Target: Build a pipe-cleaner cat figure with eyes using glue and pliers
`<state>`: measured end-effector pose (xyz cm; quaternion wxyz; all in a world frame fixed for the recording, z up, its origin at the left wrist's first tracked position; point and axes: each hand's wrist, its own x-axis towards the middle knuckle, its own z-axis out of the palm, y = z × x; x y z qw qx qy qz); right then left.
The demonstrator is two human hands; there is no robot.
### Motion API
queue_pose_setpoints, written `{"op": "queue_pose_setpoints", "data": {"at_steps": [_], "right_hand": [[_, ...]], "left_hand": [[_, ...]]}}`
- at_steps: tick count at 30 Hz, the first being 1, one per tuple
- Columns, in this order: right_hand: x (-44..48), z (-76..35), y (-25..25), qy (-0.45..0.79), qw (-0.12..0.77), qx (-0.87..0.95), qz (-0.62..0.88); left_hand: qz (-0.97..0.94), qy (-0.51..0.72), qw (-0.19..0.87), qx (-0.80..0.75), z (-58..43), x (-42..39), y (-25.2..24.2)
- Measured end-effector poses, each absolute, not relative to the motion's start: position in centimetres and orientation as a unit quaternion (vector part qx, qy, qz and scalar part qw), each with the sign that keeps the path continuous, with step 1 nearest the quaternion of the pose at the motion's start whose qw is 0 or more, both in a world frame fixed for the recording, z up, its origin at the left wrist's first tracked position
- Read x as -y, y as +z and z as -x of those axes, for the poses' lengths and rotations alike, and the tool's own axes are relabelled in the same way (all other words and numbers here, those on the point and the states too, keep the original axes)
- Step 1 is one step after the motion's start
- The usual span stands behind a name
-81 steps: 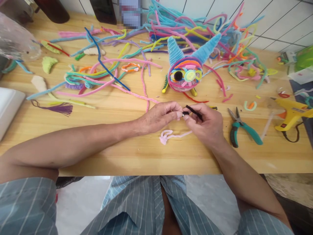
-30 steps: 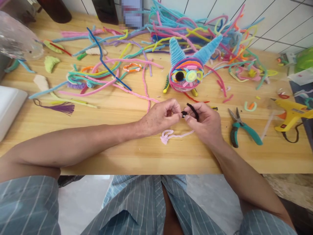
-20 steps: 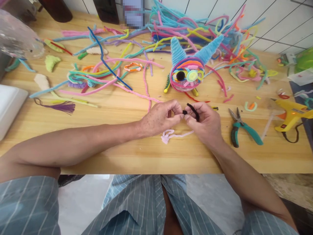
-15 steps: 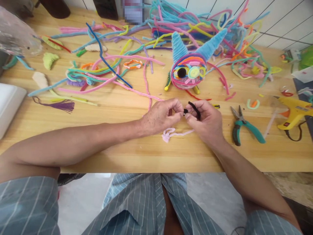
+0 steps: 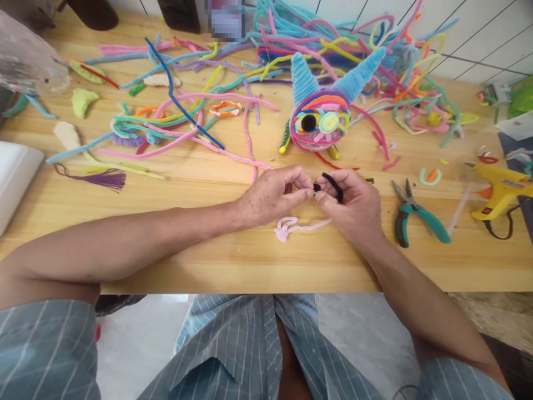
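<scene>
The black pipe cleaner [image 5: 336, 185] was pinched at its compact end by the left hand [image 5: 272, 195] and right hand [image 5: 357, 203], over the table's [image 5: 233, 261] near part; its free length, straighter earlier, was now curved.

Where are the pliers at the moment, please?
In the head view, the pliers lie on the table, right of centre, between the right hand and the yellow glue gun.

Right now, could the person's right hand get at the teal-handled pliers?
Probably yes: the pliers lie just to the right of the right hand, and nothing seems to block the way, though it would likely need to release the black strip first.
</scene>
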<state>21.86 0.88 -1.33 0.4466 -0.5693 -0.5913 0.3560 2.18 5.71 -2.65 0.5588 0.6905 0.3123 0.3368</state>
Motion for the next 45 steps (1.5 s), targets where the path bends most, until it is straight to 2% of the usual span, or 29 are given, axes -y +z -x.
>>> {"op": "queue_pose_setpoints", "data": {"at_steps": [12, 20, 25, 33, 45], "right_hand": [[-0.8, -21.7, -1.0, 0.375, 0.427, 0.592, 0.571], [-1.3, -22.1, -1.1, 0.377, 0.421, 0.596, 0.570], [-1.4, -22.1, -1.2, 0.378, 0.418, 0.597, 0.571], [-1.6, -22.5, -1.1, 0.361, 0.444, 0.584, 0.576], [-1.6, -22.5, -0.8, 0.392, 0.427, 0.582, 0.570]], "left_hand": [[-0.696, 0.338, 0.553, -0.309, -2.3, -5.8, -3.1], [-0.648, 0.320, 0.620, -0.306, -2.2, -5.9, -2.8], [-0.636, 0.329, 0.626, -0.310, -2.4, -5.9, -2.9], [-0.590, 0.326, 0.681, -0.286, -2.3, -6.5, -2.5], [-0.579, 0.311, 0.686, -0.312, -2.2, -6.8, -2.1]]}}
